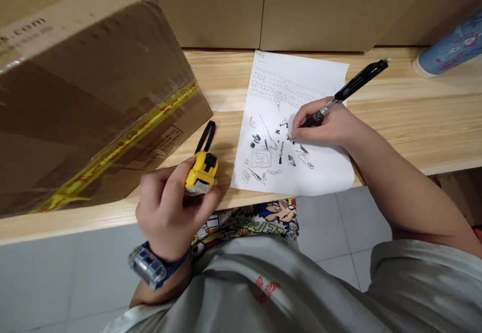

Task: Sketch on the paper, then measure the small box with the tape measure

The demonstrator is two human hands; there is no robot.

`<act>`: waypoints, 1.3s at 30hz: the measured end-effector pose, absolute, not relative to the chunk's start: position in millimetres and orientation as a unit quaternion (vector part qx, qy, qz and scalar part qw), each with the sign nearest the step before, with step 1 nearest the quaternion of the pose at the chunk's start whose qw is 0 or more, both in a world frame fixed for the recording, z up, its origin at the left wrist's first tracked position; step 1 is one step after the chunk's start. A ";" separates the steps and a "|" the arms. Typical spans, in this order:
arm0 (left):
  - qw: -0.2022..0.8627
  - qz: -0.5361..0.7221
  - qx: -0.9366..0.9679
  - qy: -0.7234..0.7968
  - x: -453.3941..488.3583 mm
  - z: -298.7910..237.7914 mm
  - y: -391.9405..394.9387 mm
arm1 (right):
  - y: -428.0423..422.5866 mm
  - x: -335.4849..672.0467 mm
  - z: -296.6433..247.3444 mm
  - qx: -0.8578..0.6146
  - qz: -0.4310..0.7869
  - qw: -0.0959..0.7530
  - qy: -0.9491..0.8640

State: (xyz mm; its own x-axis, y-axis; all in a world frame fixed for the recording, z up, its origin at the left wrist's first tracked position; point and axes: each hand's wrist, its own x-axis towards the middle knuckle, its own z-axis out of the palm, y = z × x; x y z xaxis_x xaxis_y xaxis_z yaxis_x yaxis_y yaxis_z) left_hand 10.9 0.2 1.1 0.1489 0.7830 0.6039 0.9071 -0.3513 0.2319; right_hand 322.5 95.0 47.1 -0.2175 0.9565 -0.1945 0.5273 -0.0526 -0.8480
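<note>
My right hand [324, 124] is closed round a black pen [354, 84] with a clear grip section. Its lower end points down at a white sheet of paper [324, 172], where the fingertips hide the tip. Rows of small marks fill the upper part of the sheet, with scattered doodles and a square spiral below. Near the table's front edge, my left hand [169, 202] grips a yellow and black tape measure [201, 172]. A black wrist strap loops up from the tape measure's far end, beside the cardboard box. The tape measure's underside is hidden by my hand.
A large cardboard box [94, 102] with yellow printed tape stands on the wooden table [395, 107] at the left. Brown panels [312, 11] rise along the back. A blue patterned bottle [452, 46] is at the far right. Grey floor tiles [64, 278] show below the front edge.
</note>
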 end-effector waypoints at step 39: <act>0.100 -0.327 -0.755 -0.560 9.9 -0.4 1.0 | 93.2 322.8 48.9 -0.571 0.434 0.236 -0.656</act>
